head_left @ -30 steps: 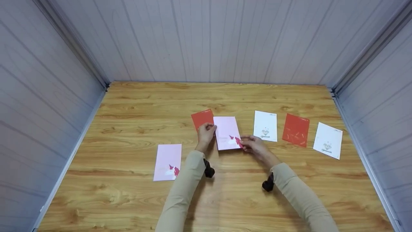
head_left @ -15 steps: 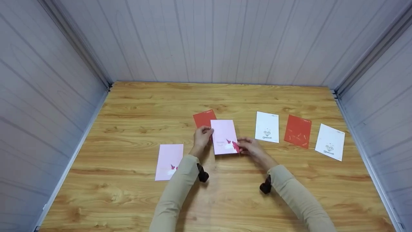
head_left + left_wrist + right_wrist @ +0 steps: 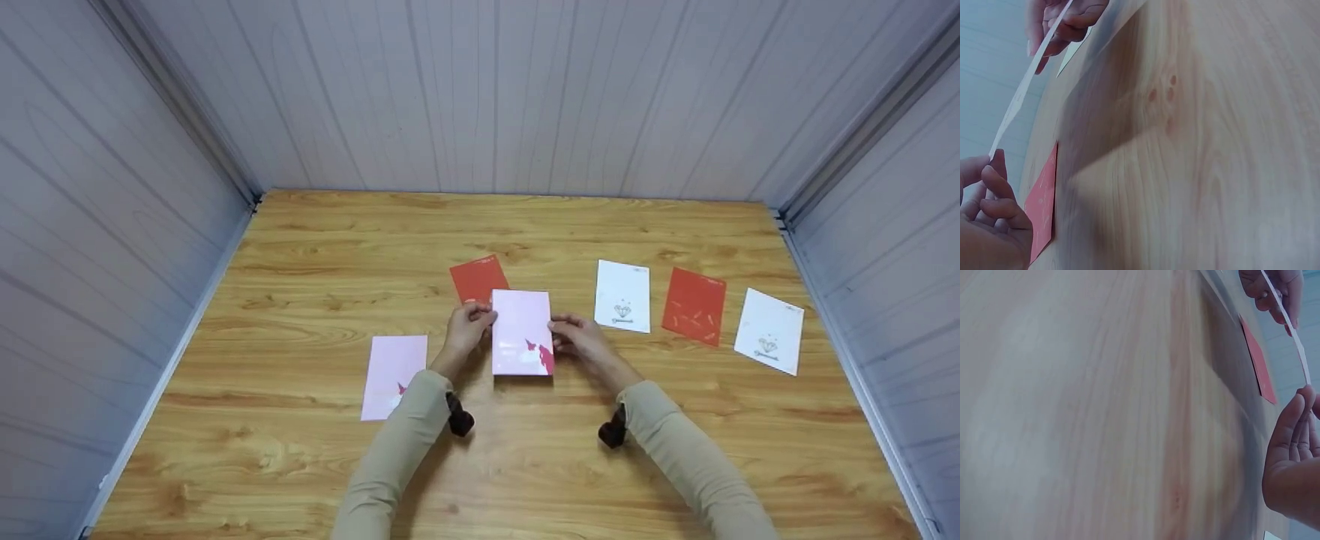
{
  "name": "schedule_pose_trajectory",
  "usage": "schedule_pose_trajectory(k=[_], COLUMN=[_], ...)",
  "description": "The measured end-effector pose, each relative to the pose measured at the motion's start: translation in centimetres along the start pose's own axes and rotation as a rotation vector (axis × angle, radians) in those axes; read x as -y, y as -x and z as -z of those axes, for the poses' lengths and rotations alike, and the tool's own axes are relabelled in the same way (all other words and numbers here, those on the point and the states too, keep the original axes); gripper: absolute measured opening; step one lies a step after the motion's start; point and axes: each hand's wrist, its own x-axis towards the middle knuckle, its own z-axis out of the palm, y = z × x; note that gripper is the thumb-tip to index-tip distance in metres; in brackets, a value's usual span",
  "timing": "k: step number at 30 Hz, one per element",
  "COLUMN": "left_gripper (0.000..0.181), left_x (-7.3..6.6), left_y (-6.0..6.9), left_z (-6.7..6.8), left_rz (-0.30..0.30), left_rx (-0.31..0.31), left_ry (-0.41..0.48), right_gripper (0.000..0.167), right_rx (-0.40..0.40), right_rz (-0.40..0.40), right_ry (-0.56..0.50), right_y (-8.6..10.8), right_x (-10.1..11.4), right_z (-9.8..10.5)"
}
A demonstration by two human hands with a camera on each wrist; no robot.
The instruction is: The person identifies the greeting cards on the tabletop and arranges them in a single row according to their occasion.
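Observation:
A pink card [image 3: 519,326] with a unicorn print at its lower right is held above the table between both hands. My left hand [image 3: 466,334] pinches its left edge, and my right hand [image 3: 589,341] pinches the right edge. Seen edge-on in the left wrist view, the card [image 3: 1019,98] hangs off the tabletop, with the left hand [image 3: 994,219] at its near end. The right wrist view has the right hand [image 3: 1294,461] gripping the card [image 3: 1297,346] between thumb and fingers. Behind the card lies a red card [image 3: 478,279], partly covered.
Another pink card [image 3: 391,371] lies at the left, partly under the left sleeve. To the right lie a white card [image 3: 622,289], a red card [image 3: 694,304] and a second white card [image 3: 770,326]. Panelled walls enclose the wooden table [image 3: 262,450].
Both hands have brought the held pink card nearer the person and straightened it. My right hand's grip now sits higher on the card's right edge. More of the red card behind shows.

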Motion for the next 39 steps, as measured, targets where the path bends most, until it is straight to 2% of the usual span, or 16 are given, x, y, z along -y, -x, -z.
schedule_pose_trajectory(k=[6,14,21,27,32,39], left_gripper=[0.010,0.011,0.015,0.013,0.013,0.013], left_x=[0.2,0.0,-0.1,0.3,0.5,0.5], left_y=[0.5,1.3,1.9,2.5,2.9,3.3], left_z=[0.5,1.6,2.9,4.0,5.1,6.5], left_rz=[-0.031,-0.021,-0.008,0.013,0.033,0.007], left_rx=[0.032,0.058,0.035,0.015,0.007,-0.032], left_ry=[0.009,0.001,-0.082,-0.086,-0.109,-0.222], right_gripper=[0.028,0.022,0.018,0.010,0.010,0.014], right_rx=[-0.036,-0.058,-0.045,0.000,0.002,0.016], right_rz=[0.008,0.016,0.019,0.033,0.024,0.018], right_ry=[0.009,-0.009,0.004,-0.013,-0.012,-0.016], right_y=[-0.2,-0.3,-0.3,-0.3,-0.2,0.0], right_x=[0.5,0.7,0.4,-0.2,-0.8,-1.6], right_z=[-0.4,-1.2,-2.1,-3.0,-4.1,-5.5])
